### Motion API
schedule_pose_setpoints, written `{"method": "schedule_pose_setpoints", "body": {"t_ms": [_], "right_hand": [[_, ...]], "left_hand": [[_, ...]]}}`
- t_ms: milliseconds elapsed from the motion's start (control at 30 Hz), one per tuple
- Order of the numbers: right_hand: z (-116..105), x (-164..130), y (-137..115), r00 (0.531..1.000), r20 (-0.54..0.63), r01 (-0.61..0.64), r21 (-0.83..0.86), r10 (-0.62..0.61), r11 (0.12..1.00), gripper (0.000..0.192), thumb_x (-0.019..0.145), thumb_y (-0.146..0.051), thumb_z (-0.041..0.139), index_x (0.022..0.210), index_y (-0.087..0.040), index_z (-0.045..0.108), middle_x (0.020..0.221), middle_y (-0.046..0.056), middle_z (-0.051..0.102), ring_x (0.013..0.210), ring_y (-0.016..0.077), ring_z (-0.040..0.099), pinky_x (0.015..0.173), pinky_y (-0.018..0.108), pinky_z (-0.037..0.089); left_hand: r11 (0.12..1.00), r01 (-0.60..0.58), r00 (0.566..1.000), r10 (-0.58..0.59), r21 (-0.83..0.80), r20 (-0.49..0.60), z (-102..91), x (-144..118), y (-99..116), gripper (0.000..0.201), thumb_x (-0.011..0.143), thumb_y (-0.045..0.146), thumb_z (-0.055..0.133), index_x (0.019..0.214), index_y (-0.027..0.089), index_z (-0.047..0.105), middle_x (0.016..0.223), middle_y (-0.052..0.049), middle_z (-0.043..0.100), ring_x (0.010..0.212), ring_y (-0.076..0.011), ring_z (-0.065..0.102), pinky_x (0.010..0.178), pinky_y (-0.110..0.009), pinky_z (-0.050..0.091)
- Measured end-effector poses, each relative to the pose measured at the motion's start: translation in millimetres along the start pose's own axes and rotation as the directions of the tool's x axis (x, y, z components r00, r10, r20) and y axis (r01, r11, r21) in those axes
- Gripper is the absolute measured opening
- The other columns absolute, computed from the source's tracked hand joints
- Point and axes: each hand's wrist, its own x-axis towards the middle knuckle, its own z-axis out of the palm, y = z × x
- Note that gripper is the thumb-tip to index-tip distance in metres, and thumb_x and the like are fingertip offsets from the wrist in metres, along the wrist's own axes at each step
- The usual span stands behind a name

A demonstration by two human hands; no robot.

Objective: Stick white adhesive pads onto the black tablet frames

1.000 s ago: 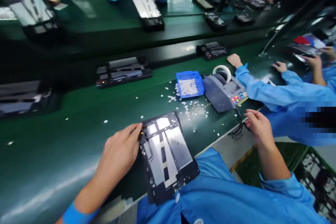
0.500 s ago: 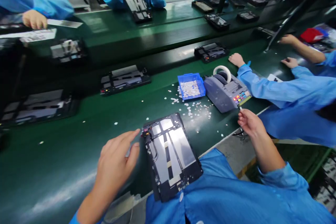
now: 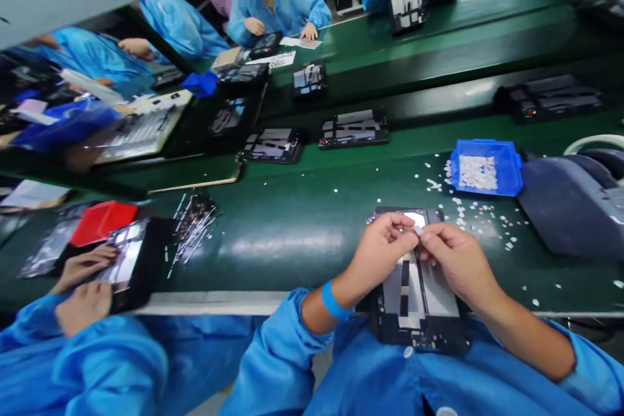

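I have my left hand (image 3: 383, 250) and right hand (image 3: 455, 260) meeting fingertip to fingertip above the tablet frame (image 3: 414, 292), pinching something too small to make out.

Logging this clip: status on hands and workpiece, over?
Left hand and right hand meet fingertip to fingertip, pinching something too small to identify. Open tablet chassis flat beneath them. White scraps scattered nearby, none obstructing.
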Motion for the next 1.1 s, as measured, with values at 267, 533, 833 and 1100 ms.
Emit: {"method": "schedule_pose_setpoints", "body": {"t_ms": [267, 533, 833, 1100], "right_hand": [[-12, 21, 15, 0.906, 0.242, 0.422, -0.507, -0.346, 0.752, 0.025, 0.103, -0.037, 0.058, 0.107, -0.026, 0.08, 0.107, 0.006, 0.081, 0.093, 0.0252, 0.075, 0.085, 0.042, 0.058], [-23, 72, 16, 0.543, 0.713, 0.76, -0.642, -0.444, -0.1, 0.037, 0.102, -0.015, 0.054, 0.133, -0.023, 0.072, 0.115, 0.011, 0.076, 0.092, 0.0239, 0.063, 0.081, 0.038, 0.047], [-24, 83, 10, 0.482, 0.813, 0.785, -0.567, -0.328, -0.249, 0.038, 0.101, -0.016, 0.055, 0.135, -0.022, 0.07, 0.11, 0.011, 0.073, 0.089, 0.0245, 0.055, 0.077, 0.038, 0.039], [-26, 89, 3, 0.446, 0.846, 0.809, -0.52, -0.291, -0.273, 0.036, 0.101, -0.018, 0.056, 0.133, -0.024, 0.07, 0.104, 0.01, 0.071, 0.087, 0.0246, 0.051, 0.073, 0.038, 0.035]], "left_hand": [[0.941, -0.152, 0.964, 0.208, 0.302, -0.163, -54.6, -4, -2, 0.016, 0.098, 0.032, 0.061, 0.09, 0.019, 0.065, 0.096, -0.006, 0.075, 0.092, -0.018, 0.068, 0.087, -0.033, 0.054], [0.189, -0.411, 0.901, 0.234, 0.892, 0.365, -80.7, -3, -6, 0.018, 0.106, 0.023, 0.052, 0.1, 0.019, 0.068, 0.146, -0.008, 0.068, 0.126, -0.0276, 0.062, 0.108, -0.048, 0.048], [0.079, -0.458, 0.878, 0.194, 0.885, 0.437, -76.1, 8, -8, 0.021, 0.108, 0.021, 0.048, 0.113, 0.018, 0.067, 0.141, -0.009, 0.07, 0.126, -0.0283, 0.062, 0.105, -0.047, 0.047], [0.554, -0.293, 0.956, 0.196, 0.779, 0.219, -78.5, 24, 9, 0.011, 0.102, 0.021, 0.058, 0.094, 0.021, 0.066, 0.11, -0.004, 0.076, 0.108, -0.0213, 0.066, 0.099, -0.039, 0.05]]}}
